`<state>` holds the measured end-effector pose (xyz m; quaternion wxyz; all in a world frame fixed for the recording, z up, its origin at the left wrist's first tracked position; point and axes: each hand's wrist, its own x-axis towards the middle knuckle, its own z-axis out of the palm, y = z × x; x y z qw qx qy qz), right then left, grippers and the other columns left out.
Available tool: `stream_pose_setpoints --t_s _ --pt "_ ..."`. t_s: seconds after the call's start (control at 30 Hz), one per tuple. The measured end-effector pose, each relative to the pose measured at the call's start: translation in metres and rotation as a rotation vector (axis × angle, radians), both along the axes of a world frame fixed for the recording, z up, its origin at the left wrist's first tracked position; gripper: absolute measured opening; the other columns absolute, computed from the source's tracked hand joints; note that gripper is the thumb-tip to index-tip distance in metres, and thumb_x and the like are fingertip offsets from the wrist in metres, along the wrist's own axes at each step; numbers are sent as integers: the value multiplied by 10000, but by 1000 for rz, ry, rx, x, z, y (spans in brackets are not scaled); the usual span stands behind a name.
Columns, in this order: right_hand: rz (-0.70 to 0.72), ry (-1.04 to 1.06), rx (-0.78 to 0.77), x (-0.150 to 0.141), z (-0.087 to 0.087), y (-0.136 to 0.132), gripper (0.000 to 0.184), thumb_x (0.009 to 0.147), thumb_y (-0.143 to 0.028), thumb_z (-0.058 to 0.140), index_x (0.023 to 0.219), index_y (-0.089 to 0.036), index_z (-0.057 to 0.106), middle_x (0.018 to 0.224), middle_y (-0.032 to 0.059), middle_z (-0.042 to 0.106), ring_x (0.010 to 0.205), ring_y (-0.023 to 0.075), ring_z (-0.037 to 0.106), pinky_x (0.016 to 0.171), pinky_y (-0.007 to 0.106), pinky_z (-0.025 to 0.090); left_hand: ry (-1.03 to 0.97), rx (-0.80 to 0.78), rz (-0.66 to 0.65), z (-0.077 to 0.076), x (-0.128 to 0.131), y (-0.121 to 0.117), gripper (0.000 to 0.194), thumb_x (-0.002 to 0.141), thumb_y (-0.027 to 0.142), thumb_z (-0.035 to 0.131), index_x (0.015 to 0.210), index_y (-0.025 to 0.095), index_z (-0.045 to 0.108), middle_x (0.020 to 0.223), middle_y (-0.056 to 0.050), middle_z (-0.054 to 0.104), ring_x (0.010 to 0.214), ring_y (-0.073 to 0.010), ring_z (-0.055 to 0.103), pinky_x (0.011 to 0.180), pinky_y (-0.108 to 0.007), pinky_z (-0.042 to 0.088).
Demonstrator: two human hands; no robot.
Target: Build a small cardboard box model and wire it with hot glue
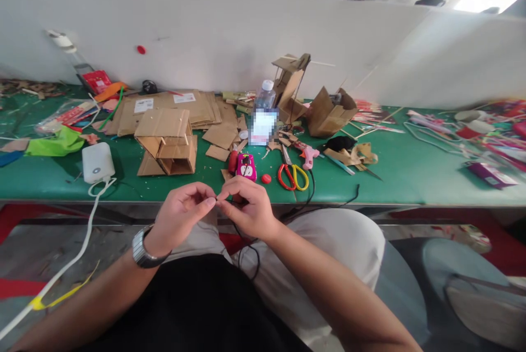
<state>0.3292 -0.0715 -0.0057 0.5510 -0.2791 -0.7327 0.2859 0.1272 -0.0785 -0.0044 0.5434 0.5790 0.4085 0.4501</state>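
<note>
Over my lap, my left hand (181,215) and my right hand (249,209) meet fingertip to fingertip, both closed in a pinch. Between them is a thin black cord (258,261), whose slack hangs in a loop over my light trousers. What the cord's pinched part looks like is mostly hidden by the fingers. Just beyond the hands, at the table's front edge, lie a magenta box with a white cartoon face (246,168) and a small red ball (266,179). Scissors (293,176) with red and yellow handles lie to the right of them.
On the green table (394,176) stand a cardboard structure (164,138), a bottle (266,95), a lit phone (263,126) and a cardboard box (331,113). A pink glue gun (309,155) lies right. A white device (97,163) trails a cable at left.
</note>
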Motion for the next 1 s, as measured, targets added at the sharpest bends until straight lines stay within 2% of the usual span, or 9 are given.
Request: stream_pose_setpoints --t_s 0.23,0.4,0.57,0.7,1.0 --pt "-45 1 -24 0 -2 1 148 957 -326 795 948 -188 743 893 54 726 665 125 571 565 276 443 -91 -87 -28 3 1 0 240 858 382 862 918 168 771 858 -32 689 795 -116 620 714 -198 516" --pt "-65 -4 -20 -1 -2 -1 152 961 -342 794 950 -195 755 891 57 741 708 144 630 606 283 505 -94 -95 -20 5 0 -2 223 853 360 868 927 171 776 888 -35 700 825 -118 642 751 -203 537" --pt "-53 -13 89 -2 -2 -1 61 974 -239 771 1018 -199 760 926 70 762 821 170 708 741 307 600 -123 -107 -16 3 0 -3 227 846 354 874 939 170 779 901 -39 703 844 -126 642 771 -220 544" --pt "-51 -53 159 -1 -2 -1 60 995 -183 720 1029 -206 764 969 77 759 875 170 732 762 304 622 -138 -139 -27 3 0 -3 240 845 363 873 943 167 774 873 -34 690 802 -118 611 735 -221 524" --pt "-23 -58 173 1 1 -1 78 975 -136 708 982 -212 722 944 69 757 892 166 729 780 302 621 -193 -233 -31 5 3 -3 315 790 412 903 900 161 747 796 -15 626 720 -111 542 657 -233 462"
